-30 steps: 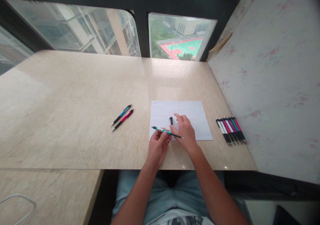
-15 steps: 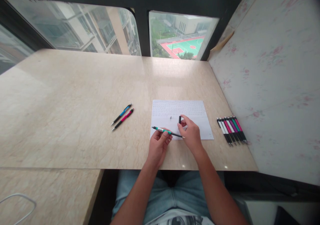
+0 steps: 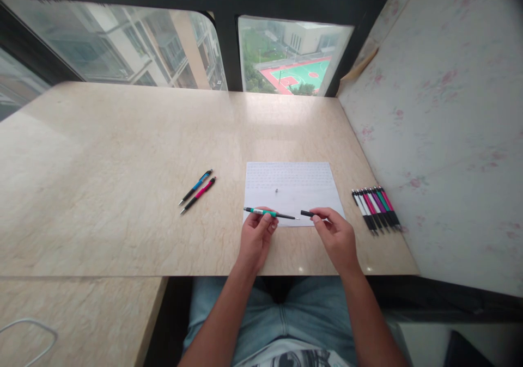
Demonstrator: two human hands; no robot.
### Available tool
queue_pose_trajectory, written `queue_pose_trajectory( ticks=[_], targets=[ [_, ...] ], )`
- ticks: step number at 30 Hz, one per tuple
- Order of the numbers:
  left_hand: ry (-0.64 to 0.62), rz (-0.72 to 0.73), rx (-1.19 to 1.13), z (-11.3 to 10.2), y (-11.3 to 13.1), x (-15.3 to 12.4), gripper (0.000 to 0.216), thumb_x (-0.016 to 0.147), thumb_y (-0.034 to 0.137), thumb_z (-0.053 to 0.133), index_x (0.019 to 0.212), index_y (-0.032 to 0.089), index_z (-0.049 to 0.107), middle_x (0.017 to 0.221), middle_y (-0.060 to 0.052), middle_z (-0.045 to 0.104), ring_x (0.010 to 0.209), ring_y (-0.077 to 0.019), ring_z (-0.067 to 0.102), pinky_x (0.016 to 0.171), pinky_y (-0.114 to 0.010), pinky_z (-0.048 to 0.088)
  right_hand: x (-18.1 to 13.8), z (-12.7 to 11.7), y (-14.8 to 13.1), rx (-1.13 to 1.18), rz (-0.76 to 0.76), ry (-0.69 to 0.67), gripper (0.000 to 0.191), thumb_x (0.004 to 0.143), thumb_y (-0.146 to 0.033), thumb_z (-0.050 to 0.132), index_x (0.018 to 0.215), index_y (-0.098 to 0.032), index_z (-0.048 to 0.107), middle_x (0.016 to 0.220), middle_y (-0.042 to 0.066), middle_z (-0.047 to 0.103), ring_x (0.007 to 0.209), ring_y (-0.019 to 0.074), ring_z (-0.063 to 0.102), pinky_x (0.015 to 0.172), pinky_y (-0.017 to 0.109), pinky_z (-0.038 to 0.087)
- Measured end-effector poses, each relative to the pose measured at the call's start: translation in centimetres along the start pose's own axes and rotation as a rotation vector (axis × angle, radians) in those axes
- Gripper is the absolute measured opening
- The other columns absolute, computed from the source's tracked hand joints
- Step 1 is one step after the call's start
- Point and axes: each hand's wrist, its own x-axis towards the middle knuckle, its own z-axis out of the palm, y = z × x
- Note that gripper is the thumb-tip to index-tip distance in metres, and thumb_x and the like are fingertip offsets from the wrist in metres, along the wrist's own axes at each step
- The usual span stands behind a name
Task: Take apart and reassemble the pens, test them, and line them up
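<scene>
My left hand (image 3: pixel 258 235) is closed on a green and white mechanical pencil (image 3: pixel 265 212), held level with its thin tip pointing right. My right hand (image 3: pixel 335 235) pinches a small black pencil part (image 3: pixel 307 213) just right of that tip, a short gap between them. Both hover over the near edge of a sheet of paper (image 3: pixel 294 184) covered in faint writing. A tiny dark piece (image 3: pixel 277 190) lies on the sheet, apart from both hands.
A blue pencil (image 3: pixel 196 187) and a red pencil (image 3: pixel 199 195) lie side by side to the left. Several pencils (image 3: pixel 376 209) lie in a row at the right, near the wall (image 3: pixel 441 111). The marble table (image 3: pixel 102 182) ends at windows behind. A white cable (image 3: pixel 28 337) lies lower left.
My right hand picked the small black part up from the sheet and carried it right and nearer, turning it level with the pencil tip. The left hand kept the pencil still.
</scene>
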Motion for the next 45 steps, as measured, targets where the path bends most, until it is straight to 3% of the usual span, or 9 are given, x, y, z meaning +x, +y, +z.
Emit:
queue_pose_trajectory(
  ticks=[8,15,23,40,45],
  targets=[
    [-0.005,0.031,0.024,-0.2,-0.2,0.1,0.023,0.070,0.026,0.087,0.086,0.017,0.072,0.085,-0.002,0.071,0.075,-0.0092,0.064,0.072,-0.021,0.050,-0.5,-0.5,-0.3,-0.019,-0.070,-0.028,0.013,0.092,-0.026,0.059,0.096,-0.022,0.071,0.093,0.005,0.071,0.083,0.0190,0.067,0.070,0.030,0.053],
    [-0.130,0.014,0.119,0.0,-0.3,-0.3,0.018,0.075,0.024,0.082,0.089,0.018,0.073,0.089,-0.004,0.074,0.076,-0.0108,0.064,0.076,-0.023,0.049,-0.5,0.7,-1.2,-0.100,-0.182,-0.105,0.014,0.092,-0.023,0.057,0.097,-0.022,0.070,0.089,0.004,0.071,0.079,0.0180,0.066,0.065,0.029,0.052],
    [-0.195,-0.029,0.117,-0.1,-0.2,-0.4,0.019,0.078,0.024,0.080,0.093,0.018,0.071,0.095,-0.006,0.075,0.084,-0.0140,0.067,0.080,-0.026,0.049,-0.5,1.9,-1.9,-0.085,-0.182,-0.146,0.015,0.092,-0.025,0.055,0.098,-0.023,0.069,0.091,0.005,0.072,0.080,0.0190,0.067,0.065,0.030,0.054],
    [-0.157,-0.017,0.101,0.2,0.0,-0.5,0.021,0.075,0.023,0.082,0.091,0.017,0.071,0.095,-0.007,0.076,0.079,-0.0136,0.067,0.078,-0.027,0.052,-0.4,2.3,-1.6,-0.072,-0.144,-0.141,0.012,0.090,-0.026,0.058,0.097,-0.022,0.068,0.091,0.005,0.071,0.078,0.0181,0.066,0.064,0.030,0.054],
    [-0.065,0.018,0.059,0.0,-0.1,-0.1,0.021,0.074,0.024,0.083,0.089,0.017,0.070,0.089,-0.005,0.075,0.076,-0.0113,0.066,0.075,-0.024,0.051,-0.1,2.3,-1.1,-0.054,-0.106,-0.131,0.015,0.091,-0.029,0.058,0.099,-0.022,0.069,0.094,0.006,0.072,0.082,0.0188,0.067,0.067,0.030,0.055]
  ],
)
